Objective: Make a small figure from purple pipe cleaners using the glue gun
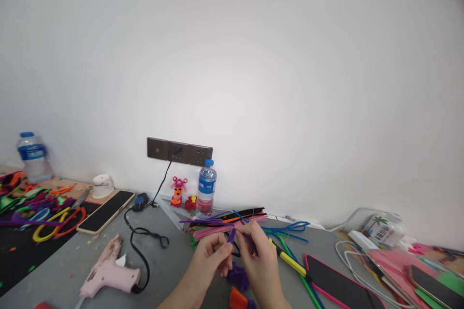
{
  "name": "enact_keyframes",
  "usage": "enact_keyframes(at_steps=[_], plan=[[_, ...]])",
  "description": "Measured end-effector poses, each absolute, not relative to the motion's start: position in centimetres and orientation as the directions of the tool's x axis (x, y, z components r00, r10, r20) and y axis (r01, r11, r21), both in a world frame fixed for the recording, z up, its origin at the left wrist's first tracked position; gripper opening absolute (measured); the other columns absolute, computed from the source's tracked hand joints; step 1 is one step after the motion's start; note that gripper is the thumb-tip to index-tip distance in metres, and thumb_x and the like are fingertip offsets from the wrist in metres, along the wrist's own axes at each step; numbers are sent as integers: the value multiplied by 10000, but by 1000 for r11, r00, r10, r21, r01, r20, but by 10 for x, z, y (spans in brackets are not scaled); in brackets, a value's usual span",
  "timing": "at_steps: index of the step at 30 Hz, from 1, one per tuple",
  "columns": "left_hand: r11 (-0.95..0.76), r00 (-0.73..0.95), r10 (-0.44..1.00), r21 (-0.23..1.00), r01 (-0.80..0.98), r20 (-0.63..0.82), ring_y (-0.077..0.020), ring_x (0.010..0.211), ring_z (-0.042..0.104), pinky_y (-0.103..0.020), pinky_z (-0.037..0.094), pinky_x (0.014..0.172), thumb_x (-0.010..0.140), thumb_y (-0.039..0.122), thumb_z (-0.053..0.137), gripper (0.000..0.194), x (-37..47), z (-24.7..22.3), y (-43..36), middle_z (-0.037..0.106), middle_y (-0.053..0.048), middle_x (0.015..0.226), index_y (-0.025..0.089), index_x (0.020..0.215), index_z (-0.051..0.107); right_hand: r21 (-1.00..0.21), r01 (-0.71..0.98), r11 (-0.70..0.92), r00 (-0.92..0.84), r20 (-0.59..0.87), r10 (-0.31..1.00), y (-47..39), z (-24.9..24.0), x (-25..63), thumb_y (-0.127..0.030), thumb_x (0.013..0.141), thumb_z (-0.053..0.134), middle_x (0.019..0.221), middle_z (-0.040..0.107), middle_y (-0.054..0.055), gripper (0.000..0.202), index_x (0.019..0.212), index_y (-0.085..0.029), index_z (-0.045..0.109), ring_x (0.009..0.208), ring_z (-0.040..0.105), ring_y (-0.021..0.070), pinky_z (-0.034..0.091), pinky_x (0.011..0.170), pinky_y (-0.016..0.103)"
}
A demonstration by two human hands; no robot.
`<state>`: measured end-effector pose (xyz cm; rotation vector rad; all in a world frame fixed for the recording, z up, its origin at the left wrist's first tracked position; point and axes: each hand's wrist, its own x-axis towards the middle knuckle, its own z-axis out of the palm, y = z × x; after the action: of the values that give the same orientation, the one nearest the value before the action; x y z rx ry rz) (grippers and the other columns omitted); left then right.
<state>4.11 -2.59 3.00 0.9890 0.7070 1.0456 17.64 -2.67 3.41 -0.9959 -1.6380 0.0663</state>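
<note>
A purple pipe cleaner (232, 235) is pinched between the thumb and fingers of my left hand (213, 255). My right hand (258, 253) is closed at its upper end, fingertips pressed together close to the left ones. Just behind the hands lies a bundle of pink, black, orange and purple pipe cleaners (213, 230). A fuzzy purple piece (238, 276) rests on the table beneath my hands, and an orange piece (237, 298) lies nearer to me. The exact fingertip contact is partly hidden.
A pink glue gun (108, 273) with a black cord lies left. Behind stand a water bottle (206, 188) and a small pink-orange figure (177, 193). Phones (107, 211), scissors (78, 215) and loose pipe cleaners lie left; a yellow-handled tool (293, 263) and pink-edged tablet (340, 282) right.
</note>
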Motion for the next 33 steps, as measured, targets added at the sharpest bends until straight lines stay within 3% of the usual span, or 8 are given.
enact_keyframes(at_steps=[6,20,23,27,33], plan=[[178,426,904,895,-408,14,-25,364,188,-203,131,408,674,544,734,488,42,27,-25,395,103,434,195,578,407,-547,550,631,15,762,647,-27,32,175,-130,879,492,682,573,-5,148,799,-210,588,595,547,139,429,539,206],[47,409,910,966,-253,63,-46,352,269,-207,183,394,695,651,639,497,47,9,-19,471,69,466,206,626,429,-558,548,623,-154,665,731,-22,37,190,-148,902,460,712,557,-3,148,820,-211,566,614,533,142,422,556,215],[-48,315,944,987,-152,95,-73,400,297,-212,206,435,737,632,599,471,42,8,-14,412,81,461,211,624,424,-545,584,602,-124,673,729,-19,40,200,-194,925,463,722,578,12,158,822,-208,582,631,544,157,433,574,229],[-228,187,962,961,156,197,-110,477,355,-228,233,498,774,458,620,350,35,7,-12,386,69,481,198,581,486,-528,610,590,-145,658,739,-12,37,213,-229,936,471,748,590,30,171,821,-209,596,681,570,180,458,602,245],[-263,295,943,893,364,157,-142,489,422,-247,232,501,744,358,653,250,36,-1,-18,520,20,497,195,558,619,-512,608,606,-271,584,765,-8,37,218,-228,929,492,795,593,35,173,866,-216,652,712,594,181,483,624,251]])
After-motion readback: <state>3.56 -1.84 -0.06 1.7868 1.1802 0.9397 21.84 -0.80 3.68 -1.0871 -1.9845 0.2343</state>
